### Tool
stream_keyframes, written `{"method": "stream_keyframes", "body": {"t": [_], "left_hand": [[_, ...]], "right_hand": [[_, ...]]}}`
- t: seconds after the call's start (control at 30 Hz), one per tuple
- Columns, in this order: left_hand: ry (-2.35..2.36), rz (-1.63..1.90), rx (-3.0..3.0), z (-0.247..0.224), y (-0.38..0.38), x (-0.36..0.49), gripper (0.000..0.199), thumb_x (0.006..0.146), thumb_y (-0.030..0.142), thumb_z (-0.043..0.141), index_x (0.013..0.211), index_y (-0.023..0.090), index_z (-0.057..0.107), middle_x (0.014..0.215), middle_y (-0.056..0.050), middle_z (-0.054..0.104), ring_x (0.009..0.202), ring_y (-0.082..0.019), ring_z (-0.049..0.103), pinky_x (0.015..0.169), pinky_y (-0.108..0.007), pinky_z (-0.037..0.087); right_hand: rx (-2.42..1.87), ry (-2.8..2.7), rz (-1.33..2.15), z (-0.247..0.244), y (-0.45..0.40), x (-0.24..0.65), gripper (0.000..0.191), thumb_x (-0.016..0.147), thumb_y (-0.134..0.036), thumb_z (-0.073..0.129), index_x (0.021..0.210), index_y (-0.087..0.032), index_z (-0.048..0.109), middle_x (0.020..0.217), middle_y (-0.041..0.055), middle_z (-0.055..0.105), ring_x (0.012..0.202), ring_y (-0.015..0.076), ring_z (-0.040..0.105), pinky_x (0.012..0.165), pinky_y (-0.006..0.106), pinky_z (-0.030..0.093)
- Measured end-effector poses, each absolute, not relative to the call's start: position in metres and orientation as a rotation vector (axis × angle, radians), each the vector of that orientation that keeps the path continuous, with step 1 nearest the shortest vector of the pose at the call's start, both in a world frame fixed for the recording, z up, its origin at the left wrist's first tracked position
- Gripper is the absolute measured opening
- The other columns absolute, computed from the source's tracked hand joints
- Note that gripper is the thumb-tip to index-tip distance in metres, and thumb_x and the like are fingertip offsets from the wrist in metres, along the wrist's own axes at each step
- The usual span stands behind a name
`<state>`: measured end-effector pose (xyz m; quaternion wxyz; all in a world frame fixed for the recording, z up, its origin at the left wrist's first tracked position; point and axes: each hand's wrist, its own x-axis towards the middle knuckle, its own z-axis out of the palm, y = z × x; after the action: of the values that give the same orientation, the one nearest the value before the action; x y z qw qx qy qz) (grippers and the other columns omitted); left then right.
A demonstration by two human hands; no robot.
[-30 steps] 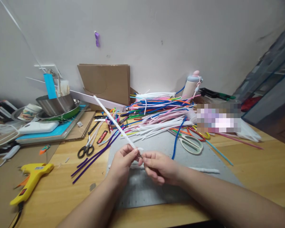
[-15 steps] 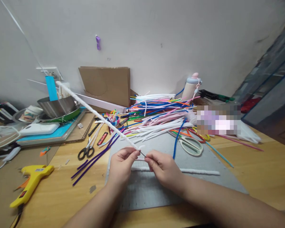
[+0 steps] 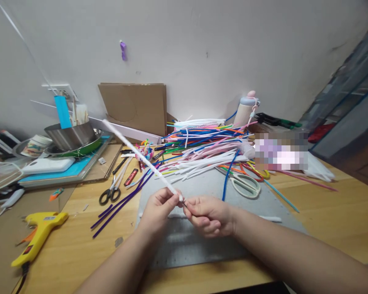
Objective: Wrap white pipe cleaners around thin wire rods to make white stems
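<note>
My left hand (image 3: 158, 210) pinches the lower end of a long rod wrapped in white pipe cleaner (image 3: 138, 157), which slants up and to the left. A thin dark wire (image 3: 185, 203) sticks out of its lower end. My right hand (image 3: 210, 214) has that wire between thumb and fingers, its other fingers curled below. Both hands are close together above a grey cutting mat (image 3: 196, 251). Another white fuzzy rod (image 3: 271, 219) lies on the mat, partly hidden behind my hands.
Heaped pipe cleaners (image 3: 208, 139) of many colours lie at the back. Pale-handled scissors (image 3: 245, 186) rest right, black-handled scissors (image 3: 109, 196) left beside purple pipe cleaners (image 3: 119, 210). A yellow glue gun (image 3: 39, 234) lies at far left. Cardboard (image 3: 133, 108) leans on the wall; a bottle (image 3: 245, 111) stands nearby.
The upper end of the white rod has swung right and down. My right hand has turned so its curled fingers show beneath. The view has shifted slightly.
</note>
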<state>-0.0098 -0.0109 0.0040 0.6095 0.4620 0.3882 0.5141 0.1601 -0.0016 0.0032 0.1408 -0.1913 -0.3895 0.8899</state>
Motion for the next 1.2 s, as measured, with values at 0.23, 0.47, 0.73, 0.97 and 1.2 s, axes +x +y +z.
{"method": "stream_keyframes", "body": {"t": [0.23,0.47,0.73,0.97,1.2], "left_hand": [[1.247,1.252,1.403,0.007,-0.015,-0.006,0.021,0.070,0.030,0.068,0.059,0.015,0.058,0.059,0.000,0.055,0.061,-0.014,0.051,0.060,-0.023,0.040],[1.259,1.208,1.432,0.007,-0.016,-0.008,0.023,0.072,0.032,0.066,0.058,0.015,0.061,0.060,-0.002,0.057,0.062,-0.015,0.052,0.061,-0.024,0.040],[1.262,1.245,1.203,0.009,-0.014,-0.009,0.024,0.063,0.032,0.073,0.053,0.014,0.062,0.054,-0.001,0.060,0.056,-0.014,0.053,0.058,-0.024,0.040],[1.251,1.255,1.133,0.009,-0.010,-0.011,0.025,0.064,0.033,0.073,0.052,0.014,0.062,0.053,-0.001,0.062,0.057,-0.013,0.054,0.064,-0.025,0.041],[1.183,1.201,1.084,0.000,-0.007,-0.011,0.027,0.069,0.037,0.071,0.056,0.014,0.064,0.056,-0.001,0.063,0.059,-0.013,0.056,0.067,-0.025,0.043]], "right_hand": [[-0.937,-1.561,1.598,-0.014,-0.012,0.146,0.024,0.084,-0.040,0.054,0.077,-0.018,0.046,0.050,-0.0083,0.050,0.032,0.0046,0.040,0.031,0.014,0.029],[-0.994,-1.853,1.258,-0.003,-0.014,0.151,0.025,0.089,-0.027,0.046,0.066,-0.017,0.048,0.051,-0.0057,0.048,0.043,0.0066,0.044,0.045,0.018,0.034],[-0.979,-1.964,0.997,-0.002,-0.011,0.152,0.025,0.084,-0.021,0.050,0.060,-0.017,0.045,0.055,-0.0057,0.038,0.054,0.0086,0.037,0.052,0.020,0.028],[-0.992,-2.115,0.873,0.002,-0.011,0.156,0.024,0.087,-0.021,0.047,0.063,-0.018,0.044,0.055,-0.0061,0.038,0.053,0.0083,0.036,0.051,0.020,0.026],[-1.076,-2.093,0.755,0.000,-0.016,0.155,0.025,0.086,-0.022,0.046,0.062,-0.018,0.041,0.054,-0.0064,0.036,0.050,0.0082,0.035,0.050,0.021,0.023]]}}
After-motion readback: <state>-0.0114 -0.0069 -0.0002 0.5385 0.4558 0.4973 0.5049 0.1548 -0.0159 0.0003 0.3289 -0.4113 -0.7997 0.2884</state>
